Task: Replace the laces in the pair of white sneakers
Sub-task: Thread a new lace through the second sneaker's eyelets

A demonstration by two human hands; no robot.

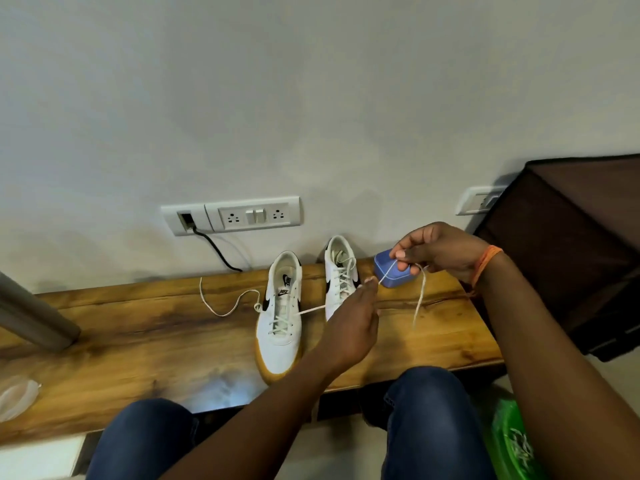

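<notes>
Your right hand (pixel 440 251) and left hand (pixel 356 317) both pinch one lace (pixel 387 271), stretched taut between them, likely to find its end for the next eyelet. Near sneaker (pixel 280 327) sits half-laced on the surface (pixel 138 327); far sneaker (pixel 341 271) looks laced. Blue box (pixel 384 266) crowds your right hand.

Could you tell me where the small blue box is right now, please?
In the head view, the small blue box sits on the wooden bench by the wall, right of the right white sneaker, under the right hand.
</notes>
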